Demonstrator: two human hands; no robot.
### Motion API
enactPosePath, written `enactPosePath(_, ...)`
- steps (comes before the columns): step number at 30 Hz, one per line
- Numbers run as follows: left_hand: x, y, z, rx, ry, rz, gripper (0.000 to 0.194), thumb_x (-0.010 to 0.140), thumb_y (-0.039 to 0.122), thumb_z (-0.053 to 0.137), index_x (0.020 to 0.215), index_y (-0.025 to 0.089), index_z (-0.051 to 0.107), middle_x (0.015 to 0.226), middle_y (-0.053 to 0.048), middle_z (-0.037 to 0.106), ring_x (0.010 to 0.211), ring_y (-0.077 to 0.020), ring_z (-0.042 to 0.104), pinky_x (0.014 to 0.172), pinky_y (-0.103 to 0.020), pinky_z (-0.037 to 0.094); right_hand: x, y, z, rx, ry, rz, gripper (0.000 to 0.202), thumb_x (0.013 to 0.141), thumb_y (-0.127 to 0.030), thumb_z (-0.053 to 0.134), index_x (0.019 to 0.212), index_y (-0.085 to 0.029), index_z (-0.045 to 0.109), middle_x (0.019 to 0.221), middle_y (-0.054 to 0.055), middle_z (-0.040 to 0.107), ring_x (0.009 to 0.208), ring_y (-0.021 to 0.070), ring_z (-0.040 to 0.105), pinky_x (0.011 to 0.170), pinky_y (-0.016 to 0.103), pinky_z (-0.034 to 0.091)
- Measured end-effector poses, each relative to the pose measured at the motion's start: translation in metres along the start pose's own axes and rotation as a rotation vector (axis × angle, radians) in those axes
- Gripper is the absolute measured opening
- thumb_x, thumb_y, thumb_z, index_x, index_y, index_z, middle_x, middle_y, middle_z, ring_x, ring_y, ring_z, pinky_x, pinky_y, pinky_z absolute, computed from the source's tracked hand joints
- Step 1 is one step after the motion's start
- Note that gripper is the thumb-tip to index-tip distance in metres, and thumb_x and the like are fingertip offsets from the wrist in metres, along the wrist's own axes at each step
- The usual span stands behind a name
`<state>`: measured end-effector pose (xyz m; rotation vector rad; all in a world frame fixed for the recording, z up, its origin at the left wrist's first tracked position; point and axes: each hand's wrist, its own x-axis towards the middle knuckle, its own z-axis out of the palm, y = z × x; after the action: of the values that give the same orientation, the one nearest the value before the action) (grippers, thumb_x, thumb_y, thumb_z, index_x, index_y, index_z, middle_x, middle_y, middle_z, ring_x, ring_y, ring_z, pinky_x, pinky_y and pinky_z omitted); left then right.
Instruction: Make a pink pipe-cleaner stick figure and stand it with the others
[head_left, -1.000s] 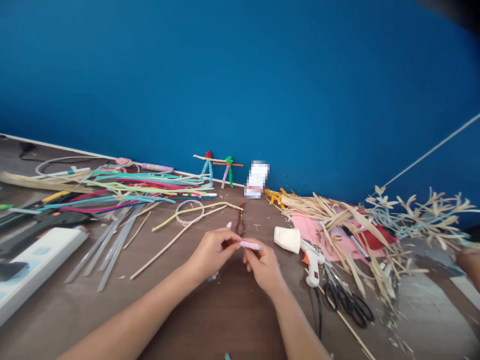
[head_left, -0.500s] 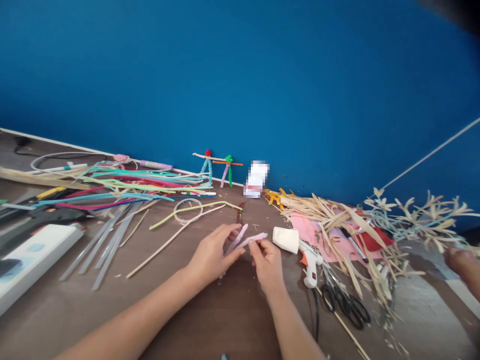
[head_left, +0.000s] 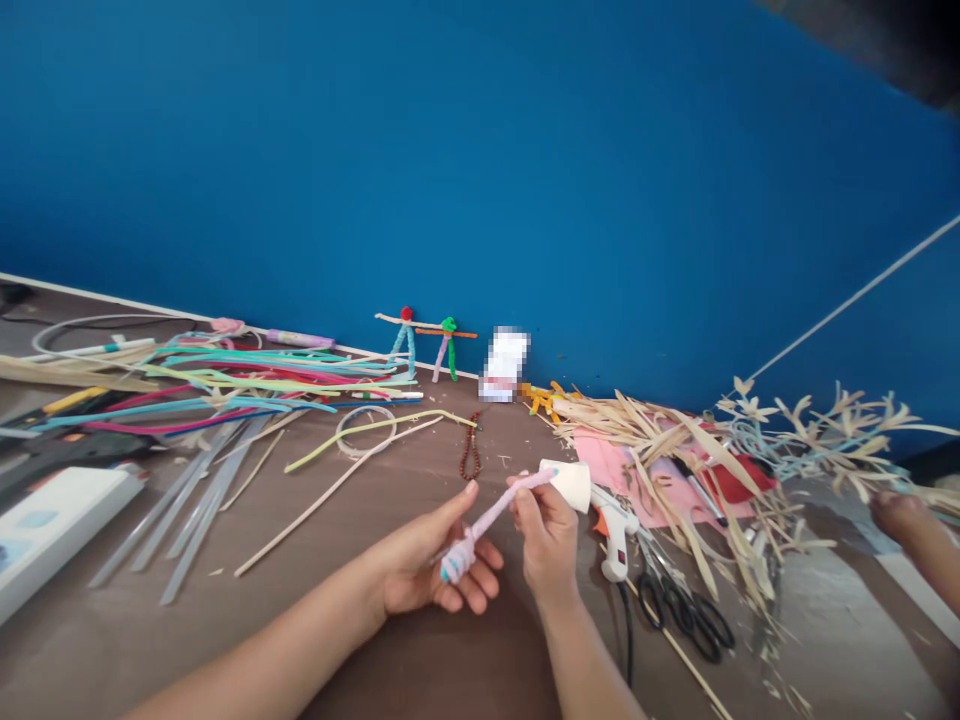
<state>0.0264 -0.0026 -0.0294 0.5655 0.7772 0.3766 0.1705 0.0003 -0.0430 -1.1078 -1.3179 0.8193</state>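
Against blue wall, over the brown table (head_left: pixel 450 670), my left hand (head_left: pixel 431 570) cradles and right hand (head_left: pixel 546 530) pinches what seems a pink pipe cleaner (head_left: pixel 487 520).

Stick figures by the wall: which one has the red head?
The left stick figure, with pale blue legs; the right one beside it has a green head.
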Motion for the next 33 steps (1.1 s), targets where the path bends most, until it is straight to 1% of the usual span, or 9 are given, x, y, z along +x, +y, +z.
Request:
enactPosePath(3,0.004,-0.002,-0.005,-0.309,0.05,0.04,0.037,0.071,0.046,0.051,0.074,0.01,0.058,0.05,-0.001,0.06,0.04,-0.0087,0.055,0.035,-0.015,0.04,-0.001,-0.002,0.001,-0.057,-0.086,-0.008,0.02,0.077,-0.032,0.048,0.081,-0.016,0.06,0.06,0.0,0.05,0.05,0.0087,0.041,0.045,0.02,0.033)
enactPosePath(6,0.005,-0.002,-0.011,-0.471,0.11,0.175,0.01,0.071,0.021,0.057,0.078,0.014,0.056,0.055,0.002,0.062,0.042,-0.0081,0.057,0.042,-0.017,0.045,0.001,-0.001,0.004,-0.08,-0.128,0.011,0.022,0.076,-0.032,0.048,0.084,-0.015,0.06,0.059,0.0,0.051,0.047,0.0083,0.042,0.045,0.02,0.034)
enactPosePath(9,0.002,0.0,-0.014,-0.483,0.028,0.272,0.018,0.07,0.015,0.057,0.088,0.016,0.056,0.069,-0.002,0.067,0.05,-0.011,0.06,0.046,-0.021,0.048,0.003,0.003,0.005,-0.086,-0.164,0.048,0.024,0.077,-0.033,0.047,0.083,-0.014,0.06,0.053,-0.001,0.049,0.045,0.0083,0.042,0.044,0.021,0.034)
enactPosePath(12,0.0,0.001,-0.016,-0.464,-0.091,0.263,0.027,0.071,0.02,0.056,0.098,0.015,0.055,0.077,-0.005,0.067,0.056,-0.0135,0.061,0.049,-0.023,0.049,0.005,0.008,0.004,-0.074,-0.202,0.08,0.027,0.077,-0.035,0.046,0.078,-0.012,0.06,0.05,-0.002,0.046,0.043,0.0082,0.041,0.043,0.02,0.034)
enactPosePath(15,0.0,0.003,-0.018,-0.418,-0.1,0.242,0.03,0.071,0.025,0.057,0.098,0.013,0.056,0.076,-0.007,0.067,0.057,-0.0139,0.061,0.05,-0.024,0.049,0.007,0.011,0.002,-0.059,-0.223,0.094,0.027,0.078,-0.035,0.045,0.073,-0.012,0.06,0.052,-0.002,0.048,0.044,0.0077,0.041,0.044,0.02,0.034)
enactPosePath(21,0.004,0.004,-0.014,-0.257,0.131,0.338,0.027,0.061,0.012,0.065,0.088,0.013,0.06,0.071,-0.004,0.065,0.051,-0.0065,0.056,0.046,-0.015,0.044,0.007,0.008,0.003,-0.182,-0.255,0.084,0.026,0.077,-0.034,0.046,0.073,-0.014,0.061,0.049,-0.003,0.044,0.046,0.0085,0.041,0.045,0.02,0.033)
enactPosePath(24,0.004,0.004,-0.011,-0.142,0.208,0.434,0.025,0.061,0.02,0.066,0.083,0.011,0.061,0.057,-0.001,0.061,0.039,-0.0032,0.047,0.036,-0.012,0.035,0.005,0.005,0.004,-0.244,-0.247,0.038,0.025,0.077,-0.033,0.046,0.073,-0.014,0.061,0.051,-0.002,0.045,0.047,0.0093,0.041,0.045,0.02,0.033)
enactPosePath(27,0.004,0.003,-0.009,-0.041,0.294,0.468,0.024,0.06,0.027,0.066,0.076,0.011,0.062,0.038,0.005,0.048,0.029,-0.0016,0.036,0.031,-0.012,0.026,0.003,0.003,0.006,-0.272,-0.267,-0.002,0.023,0.078,-0.031,0.044,0.075,-0.016,0.061,0.053,-0.001,0.046,0.049,0.0102,0.042,0.046,0.021,0.034)
enactPosePath(33,0.004,0.004,-0.006,0.1,0.511,0.605,0.026,0.057,0.032,0.065,0.072,0.011,0.062,0.035,0.007,0.042,0.031,-0.0028,0.033,0.032,-0.014,0.022,0.0,0.004,0.009,-0.333,-0.308,-0.047,0.019,0.078,-0.025,0.043,0.077,-0.016,0.059,0.061,0.001,0.053,0.056,0.0124,0.046,0.052,0.022,0.036)
